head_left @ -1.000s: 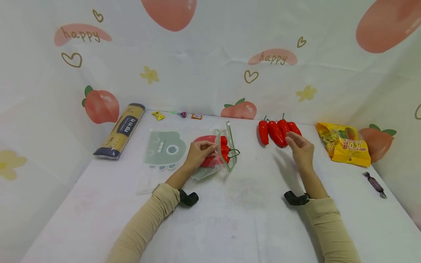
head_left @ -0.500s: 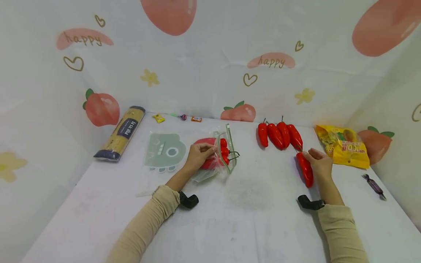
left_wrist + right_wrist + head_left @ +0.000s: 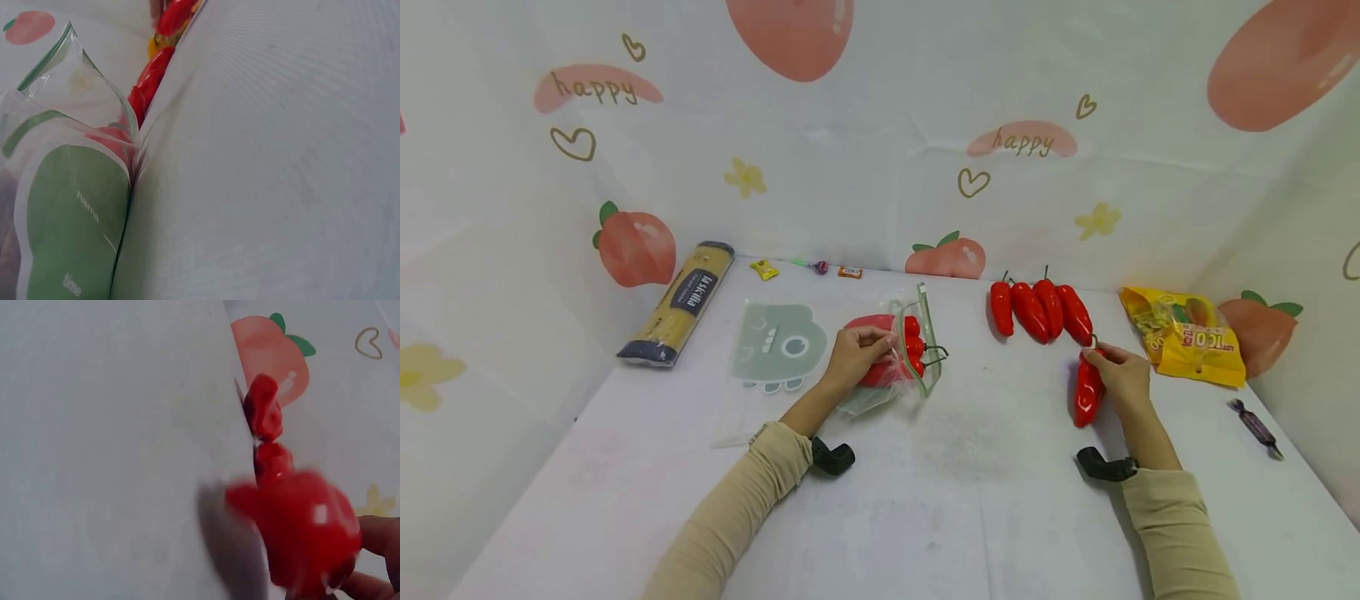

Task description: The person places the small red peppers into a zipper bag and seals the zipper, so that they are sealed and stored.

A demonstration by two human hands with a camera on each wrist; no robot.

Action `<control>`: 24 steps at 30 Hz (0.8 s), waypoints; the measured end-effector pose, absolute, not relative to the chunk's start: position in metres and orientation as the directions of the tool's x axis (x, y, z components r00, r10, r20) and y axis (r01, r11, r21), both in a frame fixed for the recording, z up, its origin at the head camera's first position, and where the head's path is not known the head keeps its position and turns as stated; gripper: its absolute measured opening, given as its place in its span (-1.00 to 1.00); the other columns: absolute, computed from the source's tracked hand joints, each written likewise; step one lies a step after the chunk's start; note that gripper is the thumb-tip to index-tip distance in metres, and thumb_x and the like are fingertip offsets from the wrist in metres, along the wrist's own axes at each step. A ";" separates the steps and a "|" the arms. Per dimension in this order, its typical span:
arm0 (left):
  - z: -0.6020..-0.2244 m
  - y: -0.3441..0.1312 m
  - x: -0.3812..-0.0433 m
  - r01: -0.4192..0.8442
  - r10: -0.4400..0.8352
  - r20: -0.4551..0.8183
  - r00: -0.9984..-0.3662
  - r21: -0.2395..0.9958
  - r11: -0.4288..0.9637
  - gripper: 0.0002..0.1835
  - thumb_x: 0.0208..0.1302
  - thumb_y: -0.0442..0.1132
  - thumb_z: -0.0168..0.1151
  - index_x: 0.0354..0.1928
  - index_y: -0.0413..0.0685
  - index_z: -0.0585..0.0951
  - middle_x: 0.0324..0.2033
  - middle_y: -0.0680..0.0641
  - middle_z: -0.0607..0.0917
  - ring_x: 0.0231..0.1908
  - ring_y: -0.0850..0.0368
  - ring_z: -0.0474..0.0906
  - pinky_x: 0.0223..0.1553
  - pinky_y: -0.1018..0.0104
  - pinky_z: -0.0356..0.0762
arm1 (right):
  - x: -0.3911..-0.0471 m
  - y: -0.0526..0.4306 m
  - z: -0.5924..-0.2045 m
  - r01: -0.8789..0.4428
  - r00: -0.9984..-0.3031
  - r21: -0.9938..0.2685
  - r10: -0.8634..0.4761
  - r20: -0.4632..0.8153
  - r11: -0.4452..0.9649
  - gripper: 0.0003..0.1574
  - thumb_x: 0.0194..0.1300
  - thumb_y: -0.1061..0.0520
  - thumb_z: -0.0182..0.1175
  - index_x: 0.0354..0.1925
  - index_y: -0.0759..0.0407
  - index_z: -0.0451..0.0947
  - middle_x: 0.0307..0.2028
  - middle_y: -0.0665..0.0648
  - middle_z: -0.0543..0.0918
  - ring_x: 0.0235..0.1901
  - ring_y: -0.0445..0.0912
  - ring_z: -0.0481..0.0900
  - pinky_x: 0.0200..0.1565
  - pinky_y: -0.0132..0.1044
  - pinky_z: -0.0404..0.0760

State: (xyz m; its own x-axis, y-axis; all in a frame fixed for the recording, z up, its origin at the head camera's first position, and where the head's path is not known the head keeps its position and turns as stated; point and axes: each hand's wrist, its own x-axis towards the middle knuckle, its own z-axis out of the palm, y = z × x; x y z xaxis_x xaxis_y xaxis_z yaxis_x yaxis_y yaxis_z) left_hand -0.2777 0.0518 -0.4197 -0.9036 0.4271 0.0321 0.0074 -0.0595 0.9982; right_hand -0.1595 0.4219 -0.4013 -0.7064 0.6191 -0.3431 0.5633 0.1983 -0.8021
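Observation:
My left hand [image 3: 852,357] pinches the upper side of a clear zip bag [image 3: 867,405] lying on the table. Its mouth, edged with a green strip, gapes to the right. Inside are several red peppers [image 3: 913,345], their stems poking toward the opening. Close up in the left wrist view, the bag's green label [image 3: 75,206] hides most of the contents. My right hand [image 3: 1129,382] holds another red pepper [image 3: 1087,396] by its stem end, tip pointing down, just above the table. In the right wrist view this pepper [image 3: 306,525] hangs blurred beside the thumb and finger.
Several more red peppers [image 3: 1037,310] lie in a row at the back. A yellow candy bag [image 3: 1198,346] and a wrapped candy [image 3: 1257,428] are at the right. Left are a flat dinosaur-print bag [image 3: 760,358] and a spaghetti pack [image 3: 677,304]. Small sweets [image 3: 765,269] line the back edge.
My right hand has moved right and toward me from near the pepper row, bringing a pepper into plain view; its tip has since swung left. The left hand stays on the bag.

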 end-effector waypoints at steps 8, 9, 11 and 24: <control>-0.421 0.051 -0.279 -0.002 0.416 0.032 -0.909 0.997 -0.081 -0.74 0.20 -0.29 0.19 -0.16 -0.37 0.59 -0.45 0.03 0.70 -0.46 0.29 0.62 -0.29 0.44 0.64 | -0.180 0.372 -0.380 0.251 -0.769 -0.957 0.571 -0.288 -0.146 -0.36 0.03 -0.13 0.31 0.05 0.06 0.42 -0.18 -0.10 0.38 -0.25 -0.29 0.39 -0.29 -0.66 0.55; -0.421 0.051 -0.279 0.000 0.416 0.033 -0.909 0.997 -0.080 -0.74 0.20 -0.29 0.19 -0.16 -0.37 0.59 -0.45 0.02 0.70 -0.45 0.29 0.62 -0.29 0.44 0.64 | -0.185 0.363 -0.380 0.212 -0.786 -0.962 0.556 -0.272 -0.171 -0.46 0.06 -0.09 0.30 -0.04 0.08 0.41 -0.20 -0.09 0.36 -0.25 -0.28 0.39 -0.30 -0.66 0.55; -0.421 0.051 -0.278 0.006 0.420 0.037 -0.907 0.997 -0.074 -0.74 0.21 -0.28 0.19 -0.16 -0.37 0.59 -0.44 0.02 0.70 -0.45 0.29 0.62 -0.28 0.44 0.64 | -0.194 0.345 -0.380 0.156 -0.811 -0.964 0.529 -0.250 -0.217 -0.61 0.11 -0.01 0.28 -0.16 0.09 0.38 -0.21 -0.05 0.34 -0.23 -0.25 0.38 -0.29 -0.64 0.55; -0.418 0.055 -0.278 -0.002 0.425 0.045 -0.904 0.994 -0.109 -0.74 0.20 -0.33 0.19 -0.16 -0.42 0.58 -0.49 0.05 0.68 -0.49 0.29 0.61 -0.31 0.46 0.64 | -0.224 0.272 -0.407 0.313 -0.855 -0.950 0.430 -0.289 -0.017 -0.48 0.28 -0.08 0.11 0.07 0.20 0.37 -0.06 0.05 0.42 -0.19 -0.22 0.40 -0.15 -0.58 0.52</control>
